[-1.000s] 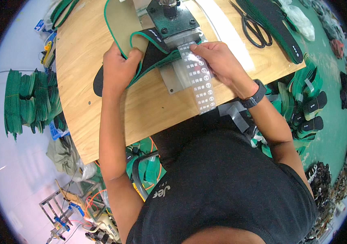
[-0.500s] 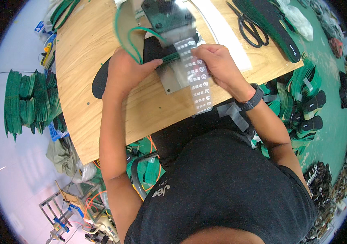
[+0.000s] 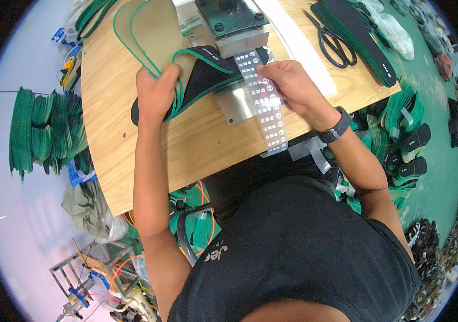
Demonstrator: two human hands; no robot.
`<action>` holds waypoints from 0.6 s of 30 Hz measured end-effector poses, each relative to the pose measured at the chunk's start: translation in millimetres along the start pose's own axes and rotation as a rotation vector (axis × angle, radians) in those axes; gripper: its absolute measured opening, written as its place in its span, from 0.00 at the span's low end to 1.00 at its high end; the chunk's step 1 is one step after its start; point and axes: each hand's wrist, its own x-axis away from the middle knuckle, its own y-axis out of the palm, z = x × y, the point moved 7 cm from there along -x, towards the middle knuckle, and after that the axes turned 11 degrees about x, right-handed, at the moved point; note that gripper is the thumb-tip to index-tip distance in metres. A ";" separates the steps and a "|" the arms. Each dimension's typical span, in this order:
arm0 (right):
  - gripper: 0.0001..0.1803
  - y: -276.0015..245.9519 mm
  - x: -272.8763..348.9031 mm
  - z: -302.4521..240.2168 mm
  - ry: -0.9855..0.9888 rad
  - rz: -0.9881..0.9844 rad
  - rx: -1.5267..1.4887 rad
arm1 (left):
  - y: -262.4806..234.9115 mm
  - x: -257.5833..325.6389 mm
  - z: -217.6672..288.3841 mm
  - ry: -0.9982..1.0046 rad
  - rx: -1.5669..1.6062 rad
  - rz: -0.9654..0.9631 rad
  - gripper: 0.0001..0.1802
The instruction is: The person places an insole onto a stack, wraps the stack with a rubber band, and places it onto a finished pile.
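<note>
My left hand (image 3: pixel 158 94) is closed around several shoe insoles with green edges, gripping them near the press's left side. One black insole (image 3: pixel 201 75) is bent over in this bunch, and tan undersides (image 3: pixel 156 27) fan out beyond my hand. My right hand (image 3: pixel 297 88) pinches a clear film strip (image 3: pixel 269 115) with rows of white printed marks. The strip runs from under the press head (image 3: pixel 234 40) toward the table's near edge, over a metal plate (image 3: pixel 234 102). A black insole end shows beneath the strip's far end. Part of another black insole (image 3: pixel 135 111) lies behind my left wrist.
Black scissors (image 3: pixel 333 45) and a pile of green-edged insoles (image 3: pixel 355 40) lie at the table's far right. A white sheet (image 3: pixel 304 48) runs beside the press. Stacked green insoles (image 3: pixel 44 131) stand left of the table, with more (image 3: pixel 400 137) below its right side.
My left hand has drawn the insoles leftward, and its fingers have closed on them. The tan-backed insoles have swung left, away from the press. My right hand still holds the film strip.
</note>
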 end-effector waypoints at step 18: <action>0.13 -1.0 6.5 -0.2 0.026 0.062 0.089 | -5.7 5.0 1.3 0.031 0.092 0.225 0.08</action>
